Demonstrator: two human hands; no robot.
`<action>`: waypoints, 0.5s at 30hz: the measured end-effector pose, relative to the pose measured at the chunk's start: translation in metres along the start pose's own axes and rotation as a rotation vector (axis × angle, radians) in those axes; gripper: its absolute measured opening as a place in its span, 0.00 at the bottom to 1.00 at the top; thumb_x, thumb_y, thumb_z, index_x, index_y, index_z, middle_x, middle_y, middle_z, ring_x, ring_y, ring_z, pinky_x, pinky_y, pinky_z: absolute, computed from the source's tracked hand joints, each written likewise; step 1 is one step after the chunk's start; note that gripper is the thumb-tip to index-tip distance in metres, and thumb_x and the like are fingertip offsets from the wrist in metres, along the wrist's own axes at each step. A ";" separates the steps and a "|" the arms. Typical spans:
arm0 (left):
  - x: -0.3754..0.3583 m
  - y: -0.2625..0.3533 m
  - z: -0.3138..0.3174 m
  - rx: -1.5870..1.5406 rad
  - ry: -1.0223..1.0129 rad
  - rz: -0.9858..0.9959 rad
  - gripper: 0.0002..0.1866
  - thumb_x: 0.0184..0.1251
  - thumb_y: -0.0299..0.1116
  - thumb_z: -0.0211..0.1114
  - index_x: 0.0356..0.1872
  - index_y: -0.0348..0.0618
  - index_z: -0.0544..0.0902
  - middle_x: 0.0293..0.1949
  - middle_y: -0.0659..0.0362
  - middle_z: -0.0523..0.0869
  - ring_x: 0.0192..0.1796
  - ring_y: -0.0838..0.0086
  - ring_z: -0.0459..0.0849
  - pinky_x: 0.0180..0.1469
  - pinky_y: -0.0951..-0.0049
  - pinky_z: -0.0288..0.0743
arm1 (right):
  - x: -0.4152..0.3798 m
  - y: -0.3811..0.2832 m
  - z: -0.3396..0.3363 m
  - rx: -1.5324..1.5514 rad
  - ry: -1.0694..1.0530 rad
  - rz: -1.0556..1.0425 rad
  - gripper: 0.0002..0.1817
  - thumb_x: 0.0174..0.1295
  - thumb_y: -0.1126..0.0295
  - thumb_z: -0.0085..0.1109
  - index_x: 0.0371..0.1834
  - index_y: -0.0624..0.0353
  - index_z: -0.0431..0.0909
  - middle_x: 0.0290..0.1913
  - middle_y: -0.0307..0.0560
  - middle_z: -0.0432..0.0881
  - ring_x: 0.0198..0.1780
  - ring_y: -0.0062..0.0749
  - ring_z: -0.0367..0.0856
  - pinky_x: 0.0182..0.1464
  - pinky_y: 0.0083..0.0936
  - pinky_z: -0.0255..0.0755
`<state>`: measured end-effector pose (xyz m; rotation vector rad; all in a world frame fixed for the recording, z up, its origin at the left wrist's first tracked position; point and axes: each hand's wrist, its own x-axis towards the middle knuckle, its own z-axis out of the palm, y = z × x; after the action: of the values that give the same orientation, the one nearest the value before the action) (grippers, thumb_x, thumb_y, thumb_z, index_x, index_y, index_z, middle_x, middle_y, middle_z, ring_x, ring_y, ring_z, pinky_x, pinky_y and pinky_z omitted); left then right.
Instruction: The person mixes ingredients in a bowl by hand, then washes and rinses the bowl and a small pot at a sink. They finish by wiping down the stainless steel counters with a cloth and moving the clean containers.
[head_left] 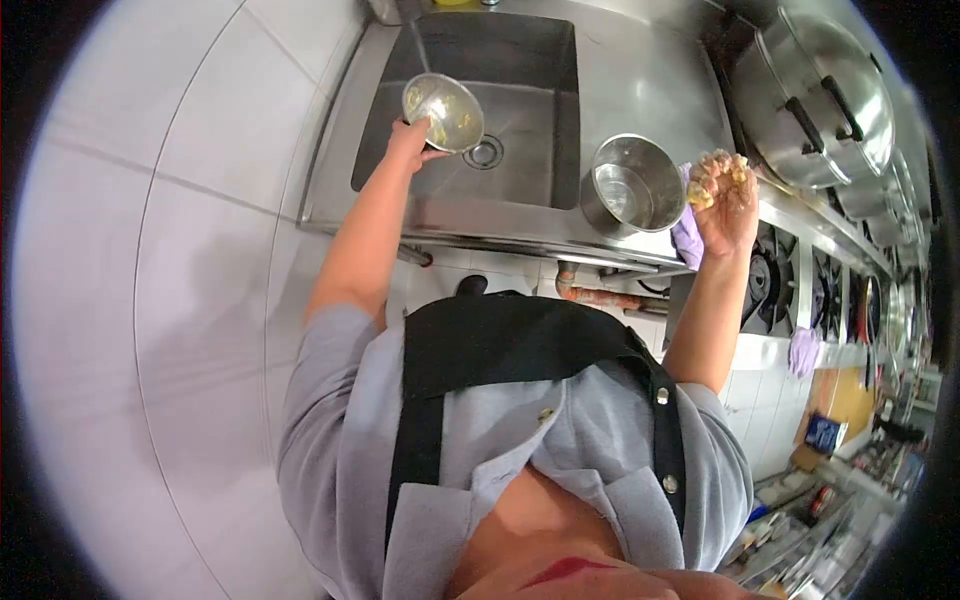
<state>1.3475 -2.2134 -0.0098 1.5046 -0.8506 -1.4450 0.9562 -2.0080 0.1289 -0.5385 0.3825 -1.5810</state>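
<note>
My left hand grips the rim of a metal bowl over the sink. The bowl is tilted, and bits of yellow food cling to its inside. Raised at the right, my right hand holds no object; its fingers are apart and somewhat curled, coated with sticky yellow food. Beside that hand, a round metal pot stands on the counter at the sink's right edge. A purple cloth hangs between the pot and my right wrist.
A tap spout reaches over the sink's left side. Large metal pots stand at the upper right, above gas burners. A tiled wall closes off the left side. Pipes run below the counter.
</note>
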 end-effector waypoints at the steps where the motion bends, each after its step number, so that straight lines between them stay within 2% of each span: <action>1: 0.030 -0.009 -0.002 0.099 -0.002 -0.078 0.29 0.60 0.32 0.56 0.60 0.35 0.56 0.55 0.41 0.69 0.49 0.52 0.78 0.37 0.58 0.83 | -0.003 0.005 -0.001 -0.041 0.044 -0.004 0.12 0.63 0.61 0.45 0.32 0.59 0.71 0.29 0.42 0.70 0.28 0.25 0.66 0.28 0.19 0.63; 2: 0.059 -0.018 -0.004 0.199 -0.011 -0.156 0.27 0.59 0.30 0.56 0.59 0.33 0.60 0.54 0.42 0.70 0.49 0.51 0.79 0.35 0.56 0.83 | -0.007 0.016 0.006 -0.084 0.164 -0.083 0.11 0.63 0.62 0.45 0.32 0.58 0.71 0.29 0.41 0.70 0.28 0.25 0.66 0.29 0.19 0.63; 5: 0.201 -0.115 -0.029 0.762 0.003 -0.348 0.18 0.56 0.30 0.60 0.49 0.37 0.74 0.53 0.51 0.76 0.49 0.53 0.79 0.39 0.52 0.79 | -0.010 0.037 0.006 -0.021 0.289 -0.089 0.11 0.63 0.62 0.45 0.31 0.58 0.71 0.29 0.40 0.70 0.28 0.24 0.67 0.29 0.18 0.64; 6: 0.176 -0.099 -0.025 0.862 -0.035 -0.427 0.22 0.55 0.32 0.62 0.53 0.41 0.72 0.55 0.52 0.75 0.53 0.58 0.78 0.48 0.57 0.75 | -0.010 0.043 0.014 -0.011 0.300 -0.111 0.12 0.63 0.61 0.45 0.31 0.57 0.71 0.30 0.41 0.70 0.27 0.24 0.67 0.29 0.18 0.63; 7: 0.177 -0.105 -0.014 0.989 -0.072 -0.407 0.23 0.55 0.32 0.62 0.54 0.41 0.72 0.55 0.52 0.75 0.54 0.58 0.77 0.49 0.57 0.74 | -0.008 0.049 0.019 -0.009 0.322 -0.124 0.12 0.64 0.61 0.45 0.31 0.58 0.71 0.30 0.41 0.69 0.27 0.24 0.67 0.28 0.18 0.63; 13: 0.198 -0.140 0.004 1.696 -0.199 -0.235 0.24 0.57 0.33 0.61 0.56 0.41 0.69 0.57 0.51 0.73 0.57 0.58 0.74 0.57 0.57 0.67 | 0.005 0.070 0.040 0.003 0.362 -0.198 0.11 0.64 0.62 0.44 0.31 0.58 0.70 0.30 0.41 0.68 0.28 0.25 0.65 0.29 0.19 0.62; 15: 0.185 -0.117 0.036 1.732 -0.313 0.274 0.27 0.58 0.35 0.61 0.58 0.44 0.67 0.57 0.51 0.72 0.60 0.58 0.69 0.60 0.55 0.63 | 0.010 0.073 0.050 0.021 0.369 -0.225 0.11 0.64 0.63 0.44 0.31 0.58 0.70 0.30 0.42 0.68 0.28 0.25 0.65 0.29 0.19 0.62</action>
<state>1.3195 -2.3399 -0.1904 2.0546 -2.7523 -0.4839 1.0442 -2.0205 0.1312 -0.2768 0.5979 -1.9055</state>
